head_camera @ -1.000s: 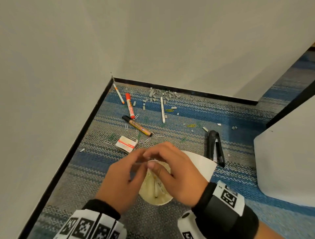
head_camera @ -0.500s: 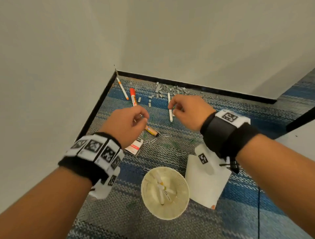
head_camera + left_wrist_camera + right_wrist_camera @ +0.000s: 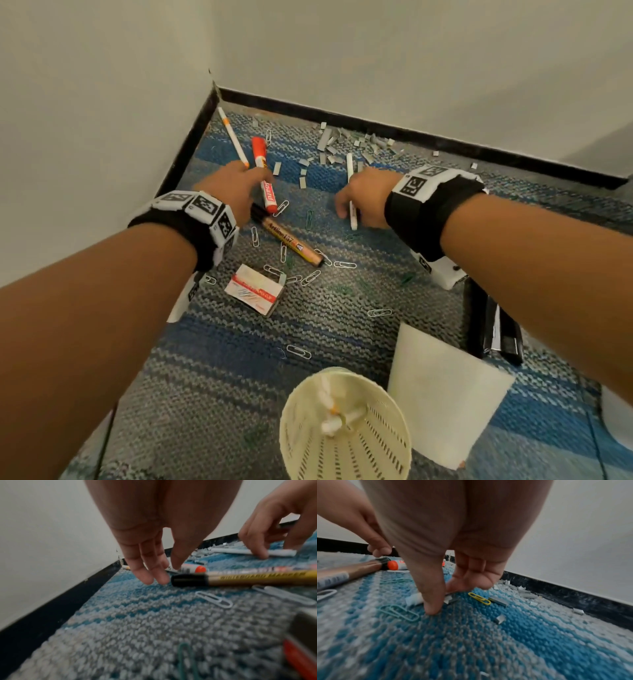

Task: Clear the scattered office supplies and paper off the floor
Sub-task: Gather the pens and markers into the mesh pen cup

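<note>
Pens, markers, paper clips and staples lie scattered on blue-grey carpet in a wall corner. My left hand hangs with straight fingers over the near end of the red marker, its thumb tip by the marker's end. A thin white-and-orange pen lies just left of it. My right hand pinches the white pen between thumb and curled fingers; the pen rests on the carpet. A gold marker lies between the hands.
A cream mesh cup holding pens stands near me, a white paper sheet beside it. A black stapler lies under my right forearm, a staple box centre-left. Loose staples pile by the back wall. Walls close off left and back.
Both hands left the cup and reached forward and down to the carpet. The left now hovers at the red marker; the right has closed on the white pen.
</note>
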A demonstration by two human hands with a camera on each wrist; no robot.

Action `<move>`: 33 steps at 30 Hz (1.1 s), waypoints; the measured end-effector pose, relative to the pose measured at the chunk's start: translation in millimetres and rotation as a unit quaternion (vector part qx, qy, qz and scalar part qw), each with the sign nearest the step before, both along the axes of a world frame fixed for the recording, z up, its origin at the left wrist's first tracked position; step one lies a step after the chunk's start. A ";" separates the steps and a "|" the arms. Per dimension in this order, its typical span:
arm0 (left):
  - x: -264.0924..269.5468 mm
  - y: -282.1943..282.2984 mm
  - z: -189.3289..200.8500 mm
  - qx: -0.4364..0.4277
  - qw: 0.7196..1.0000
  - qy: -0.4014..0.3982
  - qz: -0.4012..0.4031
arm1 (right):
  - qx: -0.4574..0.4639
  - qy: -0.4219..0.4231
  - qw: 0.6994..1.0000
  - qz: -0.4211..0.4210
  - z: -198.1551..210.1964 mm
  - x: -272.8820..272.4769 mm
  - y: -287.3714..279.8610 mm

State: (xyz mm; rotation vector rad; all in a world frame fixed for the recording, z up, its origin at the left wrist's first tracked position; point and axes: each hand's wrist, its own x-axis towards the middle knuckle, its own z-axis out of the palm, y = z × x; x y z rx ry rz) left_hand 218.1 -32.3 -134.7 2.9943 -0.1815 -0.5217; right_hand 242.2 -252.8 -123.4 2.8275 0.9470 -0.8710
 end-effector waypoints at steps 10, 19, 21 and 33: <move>22.6 2.7 -5.3 0.015 0.998 -0.050 -0.032 | 0.203 -0.067 0.975 -0.058 12.4 -2.2 -12.5; 1.0 -18.4 12.8 -0.128 0.976 -0.145 0.098 | 0.234 -0.070 0.959 -0.144 36.4 -24.2 16.3; -3.8 -14.0 19.3 -0.095 0.977 -0.143 0.126 | 0.183 -0.063 0.976 -0.102 32.2 -29.9 32.1; -109.7 -37.9 124.4 -0.621 0.748 -0.076 0.221 | 0.510 0.024 0.849 -0.137 117.7 -98.7 31.4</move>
